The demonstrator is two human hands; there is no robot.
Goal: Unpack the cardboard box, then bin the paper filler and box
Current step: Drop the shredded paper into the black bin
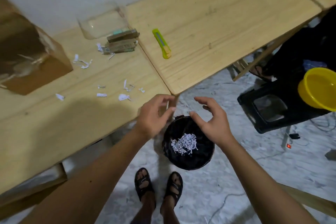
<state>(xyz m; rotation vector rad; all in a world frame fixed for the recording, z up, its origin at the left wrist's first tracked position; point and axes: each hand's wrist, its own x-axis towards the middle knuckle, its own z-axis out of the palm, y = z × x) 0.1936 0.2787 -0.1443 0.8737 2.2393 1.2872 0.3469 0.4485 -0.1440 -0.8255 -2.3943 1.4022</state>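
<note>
A black bin (209, 158) stands on the floor by the table corner, with a clump of white shredded paper (184, 143) inside it. Just above the bin hover my left hand (154, 114) and my right hand (209, 120), both empty with fingers loosely spread. The brown cardboard box (29, 51) sits on the wooden table (209, 32) at the far left, blurred. Loose paper scraps (82, 62) lie scattered on the table in front of the box. A clear glass container (101, 22) and small flat packets (123, 42) rest behind them.
A yellow-green utility knife (161, 43) lies on the table's middle. To the right, a black stool (276, 107) carries a yellow bowl (320, 89). Cables and a power strip (289, 143) lie on the marbled floor. My sandalled feet (158, 185) stand before the bin.
</note>
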